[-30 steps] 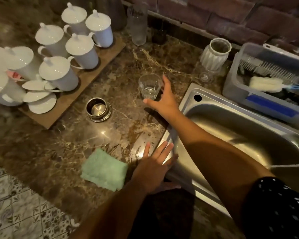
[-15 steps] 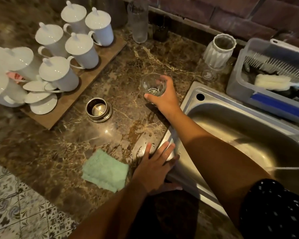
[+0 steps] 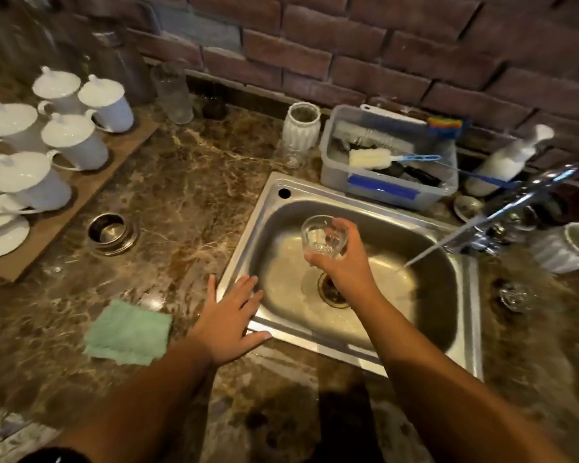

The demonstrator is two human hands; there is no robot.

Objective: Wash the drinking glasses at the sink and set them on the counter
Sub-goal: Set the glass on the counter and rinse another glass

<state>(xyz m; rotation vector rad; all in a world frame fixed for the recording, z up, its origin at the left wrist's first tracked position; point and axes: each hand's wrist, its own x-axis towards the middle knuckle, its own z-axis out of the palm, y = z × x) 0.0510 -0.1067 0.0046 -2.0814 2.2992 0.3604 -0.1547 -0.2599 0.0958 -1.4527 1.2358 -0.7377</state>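
Currently right hand (image 3: pixel 343 262) reaches forward over the stainless steel sink (image 3: pixel 462 329), fingers curled around a small clear drinking glass (image 3: pixel 323 237), held above the drain. Glass tilted, mouth facing up and toward the camera, long axis leaning near-to-far. Left hand (image 3: pixel 228 315) lies flat, fingers spread, on the sink's near-left corner and the brown marble counter (image 3: pixel 181 202).

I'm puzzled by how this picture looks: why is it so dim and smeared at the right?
Head view: dim, warm light, with glare on the sink rim; the tap and right edge smear with motion blur; the wide lens bends the brick wall; the glass in the right hand stays fairly sharp.
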